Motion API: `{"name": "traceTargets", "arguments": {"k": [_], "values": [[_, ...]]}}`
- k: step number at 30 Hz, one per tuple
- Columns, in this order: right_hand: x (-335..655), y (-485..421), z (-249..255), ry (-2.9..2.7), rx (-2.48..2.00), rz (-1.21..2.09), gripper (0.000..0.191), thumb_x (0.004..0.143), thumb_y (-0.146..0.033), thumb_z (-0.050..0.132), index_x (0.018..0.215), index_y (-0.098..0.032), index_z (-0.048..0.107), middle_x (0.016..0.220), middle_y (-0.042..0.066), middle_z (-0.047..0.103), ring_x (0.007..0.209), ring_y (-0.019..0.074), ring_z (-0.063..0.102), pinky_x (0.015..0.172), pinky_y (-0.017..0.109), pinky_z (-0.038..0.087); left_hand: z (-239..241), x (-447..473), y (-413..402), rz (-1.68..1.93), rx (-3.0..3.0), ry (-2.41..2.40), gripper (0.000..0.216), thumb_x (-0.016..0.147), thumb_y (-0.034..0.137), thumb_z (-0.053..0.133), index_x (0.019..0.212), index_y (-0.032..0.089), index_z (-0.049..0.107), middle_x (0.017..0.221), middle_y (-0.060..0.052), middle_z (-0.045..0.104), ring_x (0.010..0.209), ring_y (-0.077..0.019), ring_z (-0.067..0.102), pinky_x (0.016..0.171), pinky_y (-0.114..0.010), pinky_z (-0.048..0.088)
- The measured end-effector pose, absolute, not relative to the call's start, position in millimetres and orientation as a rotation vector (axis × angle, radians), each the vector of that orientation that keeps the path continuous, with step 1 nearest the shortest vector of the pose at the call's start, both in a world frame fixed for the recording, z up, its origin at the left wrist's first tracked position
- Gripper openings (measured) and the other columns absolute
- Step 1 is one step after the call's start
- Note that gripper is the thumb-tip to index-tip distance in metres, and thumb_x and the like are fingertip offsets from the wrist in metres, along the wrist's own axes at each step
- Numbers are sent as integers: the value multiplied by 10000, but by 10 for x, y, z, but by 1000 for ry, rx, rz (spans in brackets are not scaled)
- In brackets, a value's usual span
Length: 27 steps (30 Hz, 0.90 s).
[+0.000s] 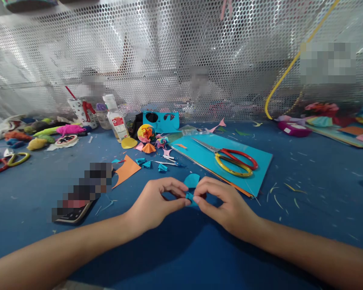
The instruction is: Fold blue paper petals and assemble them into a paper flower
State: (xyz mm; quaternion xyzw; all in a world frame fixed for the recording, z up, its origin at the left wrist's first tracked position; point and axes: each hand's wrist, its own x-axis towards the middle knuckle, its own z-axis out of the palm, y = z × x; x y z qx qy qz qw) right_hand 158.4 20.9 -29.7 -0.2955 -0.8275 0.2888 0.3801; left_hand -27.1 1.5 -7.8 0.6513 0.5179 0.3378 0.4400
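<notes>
Between my fingertips is a small folded piece of blue paper, pinched from both sides above the blue table. My left hand grips its left side with thumb and fingers. On the other side, my right hand pinches it the same way; part of the piece is hidden by the fingers. Just beyond lies a round blue paper piece. Several small folded blue papers sit farther off, close to a cut orange sheet. Scissors with red and yellow handles rest on a stack of blue paper.
A phone lies left of my hands. Behind stand a glue bottle, a multicoloured paper ball and a patterned tumbler. Yarn bundles and other scissors are at left. A perforated metal panel closes off the back.
</notes>
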Motion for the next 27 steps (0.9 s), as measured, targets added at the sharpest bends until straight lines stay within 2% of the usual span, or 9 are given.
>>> {"name": "traceTargets", "arguments": {"k": [5,13,18,27], "values": [[1579,202,-313,-2166,-759,729,101,825,-184,519,736,-189,565,736,15,564,697,135,520,668,286,405,-91,-264,11,781,1664,1278,155,632,264,699,749,162,696,632,17,611,561,-80,504,486,-170,370],[1577,174,-305,-2201,-739,543,56,755,-145,539,786,-191,547,743,22,552,690,148,505,643,289,397,-102,-260,-10,798,1654,1289,128,650,266,666,681,146,632,596,39,550,474,-46,407,445,-161,326],[1585,204,-318,-2222,-701,435,62,752,-137,531,753,-188,567,691,10,546,654,139,502,617,280,377,-94,-259,-18,793,1702,1282,131,652,268,671,667,146,625,603,32,552,499,-53,419,449,-158,325],[1566,155,-329,-2254,-670,479,52,784,-176,546,759,-197,587,671,-5,561,636,128,502,614,280,345,-158,-262,-30,799,1801,1270,122,637,223,682,631,147,586,577,40,537,539,-71,450,502,-175,351]]}}
